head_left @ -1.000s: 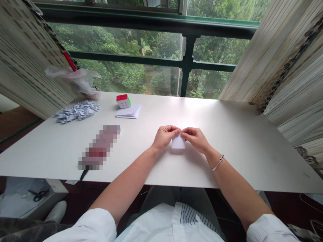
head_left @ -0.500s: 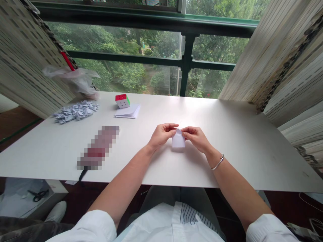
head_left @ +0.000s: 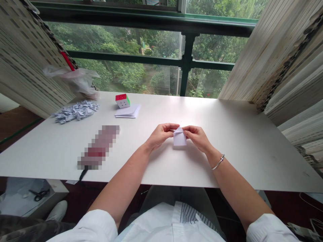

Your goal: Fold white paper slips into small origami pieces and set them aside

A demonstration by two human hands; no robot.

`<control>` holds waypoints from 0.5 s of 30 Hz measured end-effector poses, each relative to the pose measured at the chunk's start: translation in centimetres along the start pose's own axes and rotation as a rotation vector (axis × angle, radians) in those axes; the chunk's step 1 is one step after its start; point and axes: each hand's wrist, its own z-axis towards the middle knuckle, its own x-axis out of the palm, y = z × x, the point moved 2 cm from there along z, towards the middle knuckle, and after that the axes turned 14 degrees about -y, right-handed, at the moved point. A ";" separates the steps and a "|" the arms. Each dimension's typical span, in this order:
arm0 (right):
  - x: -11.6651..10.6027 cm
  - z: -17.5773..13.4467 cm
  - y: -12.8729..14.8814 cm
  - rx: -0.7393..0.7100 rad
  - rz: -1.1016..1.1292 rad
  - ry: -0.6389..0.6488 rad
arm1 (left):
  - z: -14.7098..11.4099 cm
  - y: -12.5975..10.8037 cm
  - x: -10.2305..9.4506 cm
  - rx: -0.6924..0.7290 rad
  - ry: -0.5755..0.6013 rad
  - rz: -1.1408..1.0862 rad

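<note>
A small folded sheet of white paper (head_left: 180,138) with a pointed top is held just above the desk, in front of me. My left hand (head_left: 161,135) pinches its left edge near the top, thumb below and fingers behind. On the other side my right hand (head_left: 196,136) grips the upper right edge between thumb and fingers. A crease runs across the paper below the point. The fingertips behind the paper are partly hidden.
On the white desk (head_left: 242,144), a puzzle cube (head_left: 122,101) rests on folded white sheets (head_left: 131,112). Farther left lie a pile of folded paper pieces (head_left: 77,111) and a plastic bag (head_left: 83,84). A pixelated object (head_left: 99,146) is nearer. Scissors (head_left: 39,195) lie lower left.
The paper has shifted slightly right and up, and its pointed top now shows a slanting fold. Both hands keep their hold, with the fingers moved only a little.
</note>
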 end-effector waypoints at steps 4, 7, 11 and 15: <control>-0.2 0.1 -0.3 -0.057 -0.012 -0.052 | -0.1 0.0 0.1 -0.004 0.024 -0.045; -0.2 0.1 -0.5 -0.125 -0.070 -0.044 | -0.1 0.2 0.3 0.000 -0.018 -0.052; 0.0 -0.3 -0.3 -0.277 -0.247 -0.046 | -0.2 0.5 0.6 0.042 -0.104 -0.024; 0.0 -0.4 -0.1 -0.329 -0.300 -0.126 | -0.3 0.6 0.9 0.083 -0.112 0.009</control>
